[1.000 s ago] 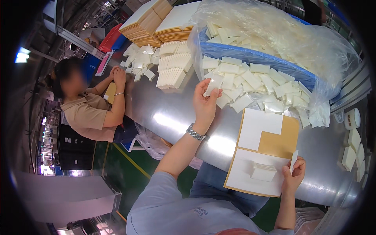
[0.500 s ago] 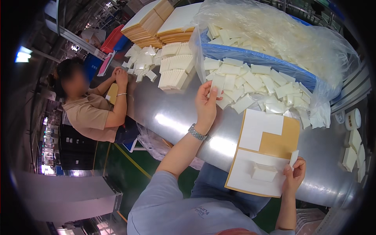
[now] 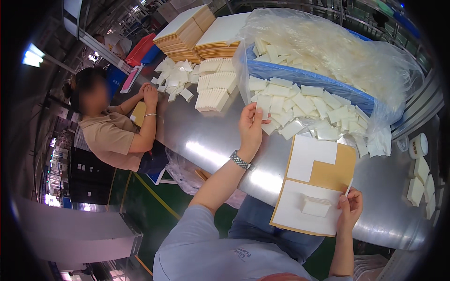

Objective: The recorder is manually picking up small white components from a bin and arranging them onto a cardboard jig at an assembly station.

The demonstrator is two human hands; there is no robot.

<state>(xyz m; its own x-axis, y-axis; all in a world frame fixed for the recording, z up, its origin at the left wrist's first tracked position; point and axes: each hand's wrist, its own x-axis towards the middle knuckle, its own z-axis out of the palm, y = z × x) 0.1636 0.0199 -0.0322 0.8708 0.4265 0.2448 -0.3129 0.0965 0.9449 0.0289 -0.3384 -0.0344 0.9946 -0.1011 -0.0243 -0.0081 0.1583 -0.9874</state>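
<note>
Between the thumb and fingers of my left hand (image 3: 251, 129) is a flat white rectangular piece (image 3: 263, 106), held up at the edge of a loose heap of similar white pieces (image 3: 300, 100). My right hand (image 3: 350, 210) pinches a second white piece (image 3: 349, 186), seen nearly edge-on. It is over the right side of a tan board (image 3: 333, 175) partly covered with white sheets. On the board's nearer white part, a short row of white pieces (image 3: 315, 206) stands side by side, left of my right hand.
Behind the heap is a blue bin (image 3: 314, 75) lined with clear plastic and filled with white pieces. Stacked boards (image 3: 218, 47) and neat rows of pieces (image 3: 215, 89) stand to its left. A co-worker (image 3: 112, 126) sits at the left; a white tub (image 3: 418, 146) is at the right.
The piece in my right hand has turned from showing its face to nearly edge-on. My left hand keeps its piece in about the same place; the whole view has shifted slightly.
</note>
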